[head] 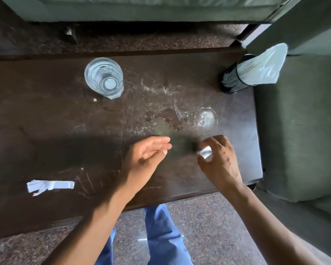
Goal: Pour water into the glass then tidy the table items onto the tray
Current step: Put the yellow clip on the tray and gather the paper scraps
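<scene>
Gripping a small crumpled white wad, my right hand hovers low over the dark scratched table, fingers curled round the paper, while my left hand floats just beside it with fingers straight and relaxed, holding nothing. Beyond the fingertips of both hands lies a spill of water droplets, with the right hand and its wad the nearer by my reading; a wiping pass would run forward and slightly left from there. The glass stands upright at the far left of the table, well apart from both hands, holding clear water, so the pouring looks done. A black mesh holder at the far right corner carries white napkins. A torn white paper strip lies near the left front edge, its long axis running left to right, closer to my left arm. No tray is in view.
</scene>
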{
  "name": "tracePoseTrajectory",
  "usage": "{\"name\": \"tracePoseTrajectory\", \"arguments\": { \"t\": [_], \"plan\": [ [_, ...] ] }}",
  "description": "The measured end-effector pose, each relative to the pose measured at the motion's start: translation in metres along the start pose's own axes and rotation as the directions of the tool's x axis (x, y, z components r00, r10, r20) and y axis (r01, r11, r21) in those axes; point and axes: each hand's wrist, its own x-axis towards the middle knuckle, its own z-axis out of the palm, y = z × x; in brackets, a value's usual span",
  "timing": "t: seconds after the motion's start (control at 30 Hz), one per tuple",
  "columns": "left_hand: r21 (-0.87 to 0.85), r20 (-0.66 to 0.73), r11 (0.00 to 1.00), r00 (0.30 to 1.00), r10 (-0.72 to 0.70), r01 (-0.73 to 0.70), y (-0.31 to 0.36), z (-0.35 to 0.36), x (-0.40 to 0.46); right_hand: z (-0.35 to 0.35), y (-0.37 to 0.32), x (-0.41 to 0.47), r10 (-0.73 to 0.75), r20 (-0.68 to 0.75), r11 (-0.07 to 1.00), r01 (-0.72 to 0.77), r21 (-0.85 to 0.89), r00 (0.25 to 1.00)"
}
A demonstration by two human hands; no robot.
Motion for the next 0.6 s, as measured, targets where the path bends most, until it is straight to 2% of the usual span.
{"name": "tracePoseTrajectory", "arguments": {
  "t": [0.07,0.17,0.27,0.4,0.5,0.6],
  "plan": [
    [-0.082,0.003,0.993,0.997,-0.082,0.082,0.005,-0.001,0.0,-0.012,-0.027,-0.004,-0.086,-0.082,0.981,0.099,0.165,0.993],
    [-0.256,0.024,0.949,0.983,-0.183,0.184,0.013,-0.004,0.001,-0.021,-0.064,-0.012,-0.196,-0.059,0.935,0.205,0.29,0.979],
    [-0.454,0.098,0.851,0.964,-0.248,0.265,0.017,-0.013,0.0,-0.019,-0.094,-0.018,-0.277,0.016,0.935,0.266,0.232,0.961],
    [-0.666,0.14,0.704,0.969,-0.206,0.246,0.015,-0.033,-0.004,-0.004,-0.124,-0.023,-0.463,0.087,0.882,0.449,0.142,0.882],
    [-0.651,0.098,0.729,0.975,-0.2,0.214,0.01,-0.048,-0.007,0.008,-0.136,-0.024,-0.521,0.12,0.852,0.505,0.139,0.845],
    [-0.657,0.036,0.727,0.972,-0.232,0.198,0.005,-0.063,-0.01,0.016,-0.144,-0.026,-0.504,0.053,0.857,0.491,0.158,0.862]
  ]
}}
